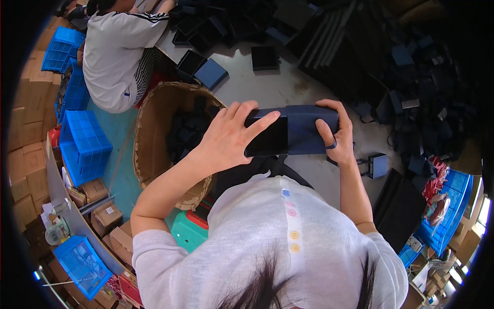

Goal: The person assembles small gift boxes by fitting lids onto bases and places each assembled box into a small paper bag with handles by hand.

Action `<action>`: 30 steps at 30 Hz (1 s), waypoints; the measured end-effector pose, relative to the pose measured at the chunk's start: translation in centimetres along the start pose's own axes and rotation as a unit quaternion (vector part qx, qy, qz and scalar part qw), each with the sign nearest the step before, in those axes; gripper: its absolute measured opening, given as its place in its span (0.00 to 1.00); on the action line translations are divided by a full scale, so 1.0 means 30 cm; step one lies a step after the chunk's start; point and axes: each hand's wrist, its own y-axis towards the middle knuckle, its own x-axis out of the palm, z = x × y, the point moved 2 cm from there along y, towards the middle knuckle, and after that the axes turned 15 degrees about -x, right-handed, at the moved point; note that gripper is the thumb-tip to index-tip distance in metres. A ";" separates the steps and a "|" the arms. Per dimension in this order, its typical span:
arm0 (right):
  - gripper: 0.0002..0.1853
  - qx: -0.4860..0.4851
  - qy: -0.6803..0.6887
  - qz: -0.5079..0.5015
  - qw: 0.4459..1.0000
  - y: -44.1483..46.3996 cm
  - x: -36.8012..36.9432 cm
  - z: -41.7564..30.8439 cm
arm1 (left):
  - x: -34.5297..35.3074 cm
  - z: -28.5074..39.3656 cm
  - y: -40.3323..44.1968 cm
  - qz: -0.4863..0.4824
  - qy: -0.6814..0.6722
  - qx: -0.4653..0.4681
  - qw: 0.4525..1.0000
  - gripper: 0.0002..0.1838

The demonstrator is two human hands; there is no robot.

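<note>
Gripping a box [267,140] together, the two hands hold it up before the chest: the left hand [226,135] is clamped on its black, bare end, fingers spread over the top, and the right hand [337,135] closes round the blue cover [306,131], thumb on its face. The piece looks about halfway between open and closed, one half covered and the black half left exposed. Just beyond the left forearm, a torn-edged bin [145,139] holds dark pieces; a green stool [186,232] sits beside it. Past the hands, a black tray [265,58] lies open on the floor, and a blue lid [211,73] rests beside another open tray [191,62], so these two look unfinished as well. Whether the heap [427,92] at the right is done or waiting, the dim light does not let me tell. At the left stand blue crates [85,147] and cartons; one carton [106,217] bears a white label, too small to read, and no brand is legible anywhere. Farther off, a co-worker [116,59] in a white top sits bent over.
</note>
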 end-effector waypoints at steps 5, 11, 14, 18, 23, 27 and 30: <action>0.18 0.037 0.005 -0.010 0.999 0.001 0.018 0.013 | 0.008 -0.009 -0.001 -0.005 0.000 0.003 1.000 0.58; 0.15 0.167 0.062 -0.009 0.984 0.010 0.032 0.034 | 0.023 -0.028 0.007 -0.070 -0.218 -0.053 0.972 0.54; 0.14 0.215 0.110 0.001 0.970 0.008 0.046 0.050 | 0.039 -0.038 0.013 -0.067 -0.233 -0.043 0.969 0.54; 0.13 0.197 0.133 0.010 0.971 -0.017 0.067 0.109 | 0.053 -0.049 0.010 -0.078 -0.261 -0.017 0.962 0.53; 0.14 0.160 0.079 -0.009 0.984 -0.037 0.077 0.107 | 0.056 -0.050 0.000 -0.100 -0.247 -0.009 0.964 0.52; 0.16 0.143 0.068 -0.019 0.987 -0.043 0.079 0.103 | 0.052 -0.057 -0.010 -0.111 -0.234 -0.005 0.966 0.51; 0.17 0.135 0.062 -0.025 0.989 -0.045 0.080 0.103 | 0.051 -0.063 -0.015 -0.105 -0.226 -0.001 0.968 0.53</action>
